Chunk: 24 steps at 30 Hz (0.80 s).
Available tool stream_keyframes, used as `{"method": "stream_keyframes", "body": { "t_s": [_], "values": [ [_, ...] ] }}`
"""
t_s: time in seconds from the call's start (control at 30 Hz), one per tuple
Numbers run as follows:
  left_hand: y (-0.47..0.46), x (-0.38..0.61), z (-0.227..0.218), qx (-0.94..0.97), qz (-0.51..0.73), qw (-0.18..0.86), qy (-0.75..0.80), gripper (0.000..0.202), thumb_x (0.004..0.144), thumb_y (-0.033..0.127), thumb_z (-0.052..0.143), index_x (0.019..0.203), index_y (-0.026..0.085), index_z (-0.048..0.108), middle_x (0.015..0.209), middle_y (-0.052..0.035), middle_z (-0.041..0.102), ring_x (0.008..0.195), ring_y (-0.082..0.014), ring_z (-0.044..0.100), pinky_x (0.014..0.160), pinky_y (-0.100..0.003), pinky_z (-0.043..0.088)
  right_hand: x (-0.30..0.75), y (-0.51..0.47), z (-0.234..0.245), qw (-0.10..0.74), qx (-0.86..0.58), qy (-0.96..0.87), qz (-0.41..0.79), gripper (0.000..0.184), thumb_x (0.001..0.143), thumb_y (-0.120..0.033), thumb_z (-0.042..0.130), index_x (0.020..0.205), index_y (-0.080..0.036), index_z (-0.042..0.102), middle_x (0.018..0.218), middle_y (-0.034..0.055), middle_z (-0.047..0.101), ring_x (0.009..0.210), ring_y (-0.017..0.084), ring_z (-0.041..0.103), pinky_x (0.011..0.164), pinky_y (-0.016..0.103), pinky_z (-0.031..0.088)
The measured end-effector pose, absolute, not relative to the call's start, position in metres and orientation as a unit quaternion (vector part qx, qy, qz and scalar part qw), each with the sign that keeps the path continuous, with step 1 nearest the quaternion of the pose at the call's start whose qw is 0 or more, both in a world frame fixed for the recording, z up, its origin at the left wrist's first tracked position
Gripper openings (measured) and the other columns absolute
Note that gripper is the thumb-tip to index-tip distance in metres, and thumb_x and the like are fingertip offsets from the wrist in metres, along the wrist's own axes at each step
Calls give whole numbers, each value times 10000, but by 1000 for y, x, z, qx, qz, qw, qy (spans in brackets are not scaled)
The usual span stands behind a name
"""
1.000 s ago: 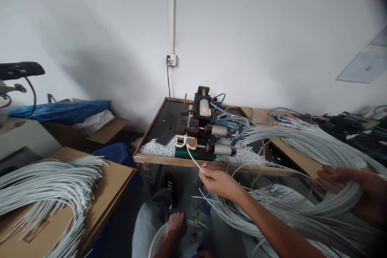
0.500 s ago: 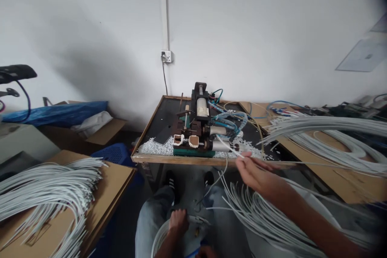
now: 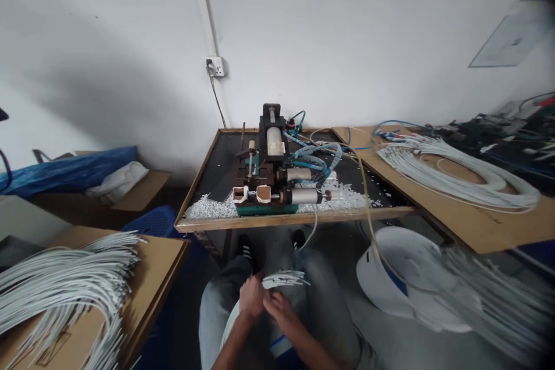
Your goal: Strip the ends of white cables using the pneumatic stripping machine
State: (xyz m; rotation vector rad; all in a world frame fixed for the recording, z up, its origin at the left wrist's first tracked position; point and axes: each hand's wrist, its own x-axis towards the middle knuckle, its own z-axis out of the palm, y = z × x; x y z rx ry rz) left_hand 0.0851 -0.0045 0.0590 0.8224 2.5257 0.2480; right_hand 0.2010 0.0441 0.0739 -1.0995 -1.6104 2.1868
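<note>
both hands [image 3: 265, 302] grip white wire ends [image 3: 284, 280] on lap

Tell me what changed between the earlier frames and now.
The right hand left the machine and drew back to the lap, joining the left hand on a small bundle of white wires. The left hand stayed in the lap; the machine and the left wire pile are unchanged.

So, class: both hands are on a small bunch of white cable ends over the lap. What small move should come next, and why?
Probably pinch one cable from the bunch with the right hand while the left hand steadies it: the ends fan towards the machine, whose front openings look empty.
</note>
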Motion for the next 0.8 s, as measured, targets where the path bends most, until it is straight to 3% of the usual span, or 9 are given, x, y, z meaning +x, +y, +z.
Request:
{"method": "stream_keyframes", "body": {
  "t_s": [0.13, 0.37, 0.47, 0.6, 0.8],
  "values": [
    [-12, 96, 98, 323, 109, 221, 914, 229, 870, 247, 523, 1071, 223, 629, 999, -70, 744, 997, -236, 678, 747, -257, 417, 183, 42, 77, 153, -369, -498, 770, 380, 673, -502, 700, 925, -218, 689, 935, 76, 753, 1007, 323, 674, 786, 408, 551],
    [0, 116, 150, 381, 106, 176, 902, 223, 857, 153, 492, 1020, 188, 639, 940, -77, 736, 907, -234, 677, 712, -262, 405, 180, 40, 107, 278, -368, -452, 764, 432, 696, -453, 719, 1026, -180, 662, 1113, 82, 716, 1086, 246, 635, 1033, 402, 455],
    [9, 124, 151, 416, 67, 170, 891, 268, 857, 99, 448, 1019, 156, 654, 938, -108, 722, 899, -242, 669, 721, -275, 414, 185, 47, 105, 306, -387, -430, 756, 415, 730, -438, 705, 1047, -172, 668, 1119, 73, 712, 1104, 234, 631, 1067, 420, 421],
    [20, 136, 139, 480, 109, 197, 848, 342, 828, 70, 432, 1049, 187, 665, 988, -89, 712, 943, -225, 647, 836, -301, 418, 201, 56, 88, 299, -441, -398, 747, 424, 645, -505, 741, 915, -178, 719, 1011, 83, 743, 1093, 297, 632, 1053, 420, 435],
    [26, 156, 117, 489, 128, 253, 825, 457, 766, 99, 487, 1202, 151, 611, 1198, -119, 655, 1156, -266, 561, 1050, -381, 345, 228, 64, 67, 277, -448, -378, 761, 481, 697, -531, 675, 1033, -189, 715, 1211, 93, 682, 1249, 303, 544, 1116, 427, 374]
  ]
}}
